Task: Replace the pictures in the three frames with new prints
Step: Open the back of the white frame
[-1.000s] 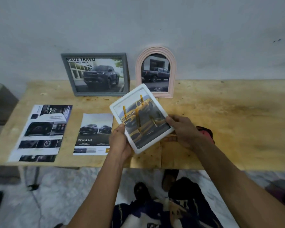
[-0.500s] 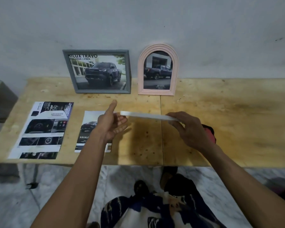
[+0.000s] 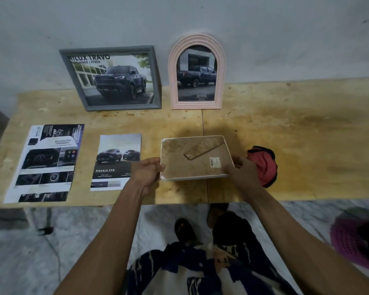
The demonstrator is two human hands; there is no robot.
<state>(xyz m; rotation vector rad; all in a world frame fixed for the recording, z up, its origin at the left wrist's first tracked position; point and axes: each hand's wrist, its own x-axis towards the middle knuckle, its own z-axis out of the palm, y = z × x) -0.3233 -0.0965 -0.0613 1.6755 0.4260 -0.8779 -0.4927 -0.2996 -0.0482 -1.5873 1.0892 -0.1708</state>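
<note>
The bench (image 3: 285,128) carries a grey frame (image 3: 112,78) reading "HILUX TRAVO", a pink arched frame (image 3: 196,72) marked "TOYOTA", and two prints, "ADVANCED" (image 3: 45,162) and "DOUBLE CAB" (image 3: 116,161). The white frame (image 3: 195,158) is held face down just above the bench, pinched at its edges by the left hand (image 3: 146,174) and right hand (image 3: 242,173). If dropped, its glass could crack. Its back sticker cannot be read.

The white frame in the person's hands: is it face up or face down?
Face down. The white frame shows its brown backing board, folded stand and a sticker; the left hand and right hand grip its sides.
</note>
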